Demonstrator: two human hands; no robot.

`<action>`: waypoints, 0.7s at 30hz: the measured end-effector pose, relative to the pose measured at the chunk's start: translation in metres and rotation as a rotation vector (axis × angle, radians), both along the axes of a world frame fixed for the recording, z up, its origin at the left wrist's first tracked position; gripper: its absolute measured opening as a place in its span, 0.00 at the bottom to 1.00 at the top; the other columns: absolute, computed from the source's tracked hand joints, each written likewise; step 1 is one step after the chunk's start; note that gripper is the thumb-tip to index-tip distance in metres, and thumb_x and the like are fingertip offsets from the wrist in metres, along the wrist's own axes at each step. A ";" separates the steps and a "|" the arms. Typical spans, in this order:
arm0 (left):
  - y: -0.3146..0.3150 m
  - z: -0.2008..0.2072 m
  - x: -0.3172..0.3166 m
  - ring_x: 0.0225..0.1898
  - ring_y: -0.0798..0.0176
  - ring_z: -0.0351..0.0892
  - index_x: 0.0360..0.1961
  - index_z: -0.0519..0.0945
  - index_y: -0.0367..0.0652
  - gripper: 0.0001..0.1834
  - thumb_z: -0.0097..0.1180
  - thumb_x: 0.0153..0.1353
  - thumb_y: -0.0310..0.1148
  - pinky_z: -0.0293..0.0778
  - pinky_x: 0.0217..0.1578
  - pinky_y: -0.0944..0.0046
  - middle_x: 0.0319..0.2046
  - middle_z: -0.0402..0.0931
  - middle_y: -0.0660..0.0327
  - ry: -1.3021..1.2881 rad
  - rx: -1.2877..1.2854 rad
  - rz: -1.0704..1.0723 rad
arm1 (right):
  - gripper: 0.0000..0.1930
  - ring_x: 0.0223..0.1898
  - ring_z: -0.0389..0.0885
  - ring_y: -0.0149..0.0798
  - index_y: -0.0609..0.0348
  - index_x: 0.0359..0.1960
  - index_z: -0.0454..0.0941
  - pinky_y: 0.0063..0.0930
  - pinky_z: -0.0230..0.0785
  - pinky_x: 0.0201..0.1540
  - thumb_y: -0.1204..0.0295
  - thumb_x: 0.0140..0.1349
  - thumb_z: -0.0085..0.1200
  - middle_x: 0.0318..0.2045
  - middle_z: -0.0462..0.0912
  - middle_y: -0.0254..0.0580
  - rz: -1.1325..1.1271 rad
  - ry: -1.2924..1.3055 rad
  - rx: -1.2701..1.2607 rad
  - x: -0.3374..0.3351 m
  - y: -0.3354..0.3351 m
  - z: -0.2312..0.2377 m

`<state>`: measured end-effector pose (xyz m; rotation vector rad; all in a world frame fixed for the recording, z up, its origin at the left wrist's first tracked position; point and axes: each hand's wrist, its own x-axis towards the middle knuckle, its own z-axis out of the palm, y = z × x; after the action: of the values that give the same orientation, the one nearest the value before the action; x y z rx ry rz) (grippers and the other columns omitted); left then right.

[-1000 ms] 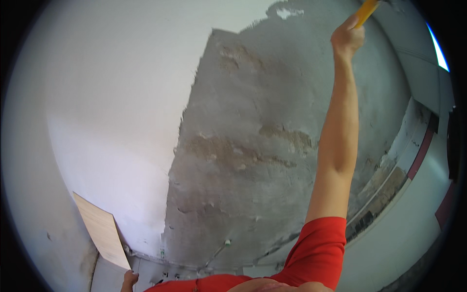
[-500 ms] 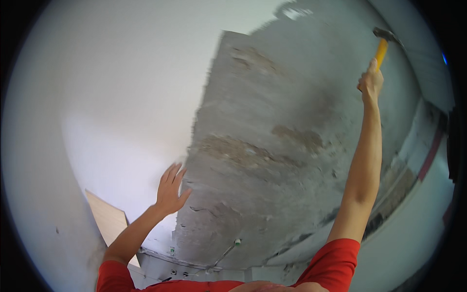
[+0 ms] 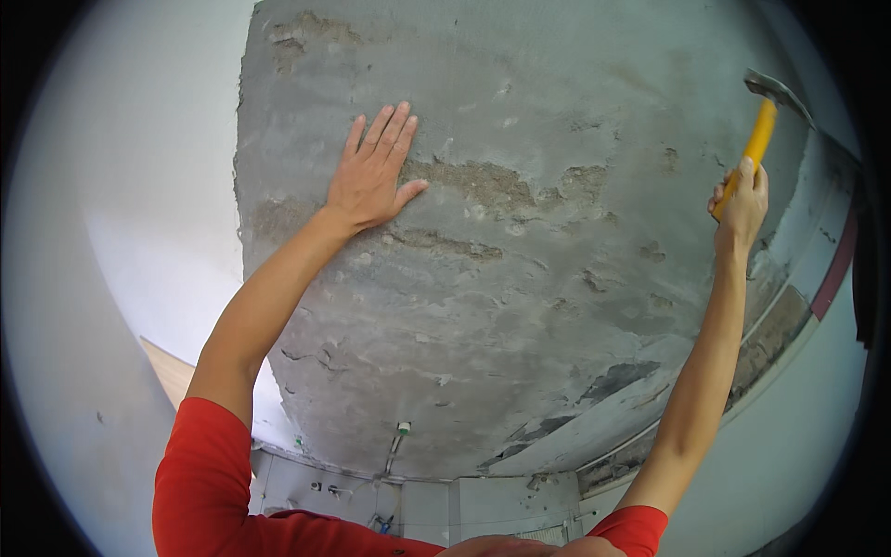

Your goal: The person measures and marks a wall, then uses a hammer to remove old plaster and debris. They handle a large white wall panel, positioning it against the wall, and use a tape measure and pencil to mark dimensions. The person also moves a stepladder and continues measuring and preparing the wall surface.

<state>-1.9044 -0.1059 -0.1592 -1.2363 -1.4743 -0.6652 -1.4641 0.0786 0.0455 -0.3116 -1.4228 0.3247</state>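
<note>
Hammer (image 3: 761,130) raised at right, yellow handle gripped in closed right hand (image 3: 740,200), head near stripped grey wall patch (image 3: 520,278). Left hand (image 3: 371,172) flat, fingers spread, pressed on patch upper left. Chipping step judged underway; next blow needs aim well apart from bracing hand.

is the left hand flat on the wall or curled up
Flat: the left hand lies spread open, palm against the bare grey wall, fingers straight and pointing up.
</note>
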 end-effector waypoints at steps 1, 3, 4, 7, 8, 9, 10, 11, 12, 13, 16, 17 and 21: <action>0.000 -0.002 0.001 0.83 0.47 0.40 0.82 0.50 0.40 0.51 0.56 0.68 0.58 0.37 0.80 0.41 0.83 0.44 0.52 0.008 0.000 0.013 | 0.18 0.21 0.72 0.25 0.60 0.54 0.73 0.24 0.68 0.20 0.57 0.79 0.48 0.29 0.74 0.33 0.002 0.017 0.000 0.000 0.012 -0.010; 0.007 -0.003 0.007 0.83 0.48 0.40 0.82 0.50 0.39 0.52 0.58 0.68 0.57 0.36 0.80 0.42 0.83 0.43 0.52 -0.008 -0.021 0.030 | 0.17 0.21 0.72 0.25 0.58 0.54 0.73 0.23 0.68 0.20 0.56 0.80 0.47 0.29 0.74 0.34 -0.008 0.049 0.013 -0.002 0.032 -0.021; 0.010 -0.005 0.009 0.83 0.48 0.40 0.82 0.50 0.39 0.52 0.59 0.67 0.56 0.36 0.81 0.42 0.83 0.43 0.52 -0.017 -0.032 0.036 | 0.18 0.23 0.74 0.27 0.59 0.54 0.74 0.26 0.69 0.23 0.56 0.80 0.47 0.29 0.75 0.35 -0.103 0.000 0.019 -0.010 0.049 -0.025; 0.011 0.006 0.017 0.83 0.49 0.40 0.81 0.50 0.39 0.53 0.61 0.65 0.53 0.36 0.80 0.42 0.83 0.42 0.52 -0.145 -0.103 0.088 | 0.19 0.28 0.78 0.34 0.62 0.53 0.77 0.36 0.73 0.34 0.57 0.79 0.48 0.27 0.76 0.37 -0.437 0.017 0.238 -0.020 0.116 -0.019; 0.005 0.005 0.013 0.84 0.49 0.40 0.81 0.51 0.38 0.53 0.62 0.64 0.51 0.36 0.80 0.42 0.83 0.42 0.52 -0.116 -0.082 0.091 | 0.19 0.30 0.79 0.37 0.65 0.53 0.78 0.39 0.72 0.40 0.58 0.78 0.49 0.27 0.78 0.38 -0.222 0.062 0.053 -0.043 0.100 -0.020; 0.004 0.005 0.014 0.84 0.49 0.40 0.81 0.51 0.38 0.53 0.62 0.64 0.50 0.36 0.80 0.42 0.83 0.42 0.52 -0.095 -0.059 0.078 | 0.21 0.31 0.80 0.38 0.65 0.58 0.77 0.37 0.73 0.39 0.59 0.77 0.49 0.29 0.80 0.39 -0.169 0.074 0.026 -0.044 0.111 -0.012; -0.002 0.007 0.011 0.84 0.48 0.40 0.81 0.51 0.38 0.53 0.63 0.63 0.50 0.36 0.80 0.42 0.83 0.43 0.52 -0.067 -0.048 0.098 | 0.23 0.31 0.80 0.39 0.64 0.62 0.76 0.38 0.73 0.40 0.59 0.76 0.48 0.30 0.81 0.40 -0.123 0.077 -0.007 -0.056 0.104 -0.006; -0.004 0.005 0.009 0.84 0.48 0.40 0.81 0.51 0.38 0.53 0.63 0.63 0.50 0.36 0.80 0.42 0.83 0.43 0.51 -0.051 -0.038 0.105 | 0.25 0.32 0.81 0.40 0.62 0.67 0.75 0.39 0.74 0.40 0.59 0.75 0.48 0.31 0.82 0.41 -0.089 0.069 -0.038 -0.060 0.097 0.000; 0.001 0.003 0.010 0.84 0.48 0.40 0.81 0.52 0.38 0.53 0.63 0.62 0.50 0.36 0.80 0.42 0.83 0.43 0.51 -0.042 -0.028 0.095 | 0.24 0.32 0.81 0.40 0.62 0.65 0.76 0.40 0.74 0.40 0.59 0.75 0.47 0.31 0.83 0.42 -0.182 0.098 0.054 -0.051 0.104 0.011; 0.007 0.004 0.012 0.83 0.47 0.40 0.81 0.52 0.38 0.53 0.63 0.62 0.50 0.36 0.80 0.42 0.83 0.44 0.51 -0.032 -0.020 0.073 | 0.23 0.32 0.82 0.40 0.62 0.64 0.77 0.40 0.74 0.40 0.59 0.75 0.47 0.31 0.83 0.42 -0.272 0.125 0.146 -0.042 0.112 0.026; 0.007 0.003 0.008 0.83 0.47 0.42 0.80 0.53 0.37 0.52 0.62 0.62 0.50 0.37 0.80 0.41 0.83 0.45 0.50 -0.018 -0.010 0.068 | 0.20 0.30 0.81 0.38 0.64 0.54 0.77 0.37 0.73 0.36 0.59 0.76 0.45 0.29 0.81 0.41 -0.278 0.165 0.227 -0.036 0.105 0.067; 0.006 0.003 0.007 0.83 0.47 0.42 0.80 0.54 0.37 0.52 0.62 0.62 0.50 0.37 0.80 0.41 0.83 0.46 0.50 -0.016 -0.008 0.070 | 0.19 0.26 0.78 0.35 0.65 0.49 0.76 0.33 0.71 0.30 0.58 0.76 0.45 0.27 0.79 0.38 -0.257 0.194 0.254 -0.034 0.101 0.086; 0.006 0.003 0.009 0.83 0.46 0.43 0.80 0.55 0.36 0.51 0.62 0.63 0.51 0.38 0.79 0.40 0.82 0.47 0.50 -0.016 0.003 0.005 | 0.22 0.16 0.74 0.31 0.67 0.36 0.73 0.29 0.68 0.18 0.56 0.77 0.43 0.19 0.74 0.35 -0.162 0.347 0.391 -0.024 0.048 0.150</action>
<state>-1.8956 -0.1002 -0.1561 -1.2273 -1.4886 -0.6754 -1.4878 0.1263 0.1954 -0.0448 -1.0810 -0.0363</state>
